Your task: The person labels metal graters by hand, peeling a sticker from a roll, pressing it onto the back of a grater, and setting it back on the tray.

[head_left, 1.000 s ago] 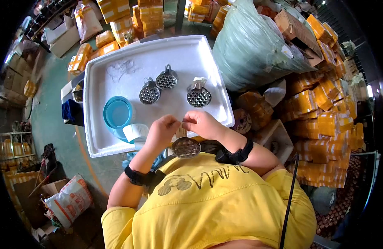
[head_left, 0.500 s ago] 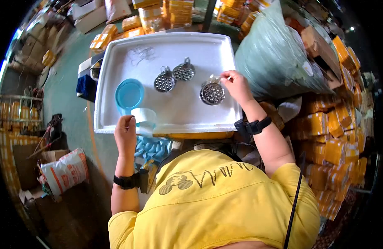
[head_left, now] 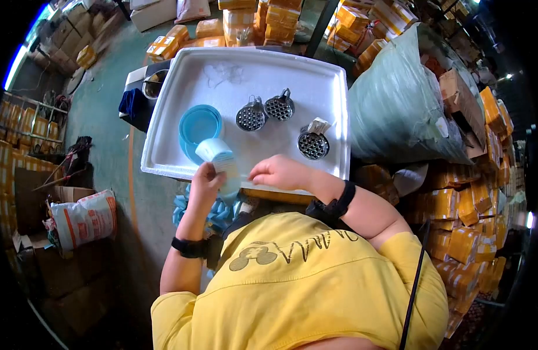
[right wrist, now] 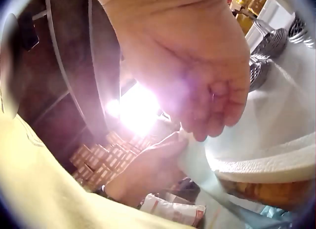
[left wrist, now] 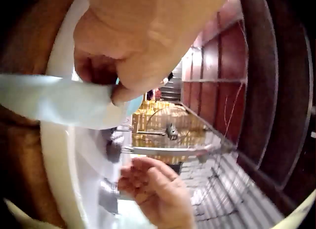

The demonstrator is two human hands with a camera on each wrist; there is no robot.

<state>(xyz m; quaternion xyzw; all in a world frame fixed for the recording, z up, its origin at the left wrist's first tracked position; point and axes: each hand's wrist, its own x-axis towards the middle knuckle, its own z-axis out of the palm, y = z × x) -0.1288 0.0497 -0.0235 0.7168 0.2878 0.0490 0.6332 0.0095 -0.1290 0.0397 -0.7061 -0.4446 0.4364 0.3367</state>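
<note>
My left hand [head_left: 203, 185] pinches a pale blue-white paper strip [left wrist: 59, 103] between thumb and fingers at the tray's front edge. The strip curves up beside a light-blue round tub [head_left: 200, 125] and hangs down past the edge. Close to its right is my right hand [head_left: 280, 174], holding nothing, with its fingers loosely bent in the right wrist view. On the white foam tray [head_left: 257, 61] lie round metal utensils with holes: two side by side, a left one [head_left: 251, 118] and a right one [head_left: 279, 107]. Farther right sits a tagged metal utensil [head_left: 313, 145].
Thin clear plastic [head_left: 223, 74] lies at the tray's back left. A large green-tinted plastic bag [head_left: 397, 105] bulges beside its right edge. Orange-taped parcels [head_left: 456, 192] are piled at the right. Crumpled blue strips [head_left: 213, 213] hang below the tray's front.
Both hands were together over a metal utensil at my front. The right hand then reached the utensil at right and came back empty; the left took hold of the strip and drew it inward.
</note>
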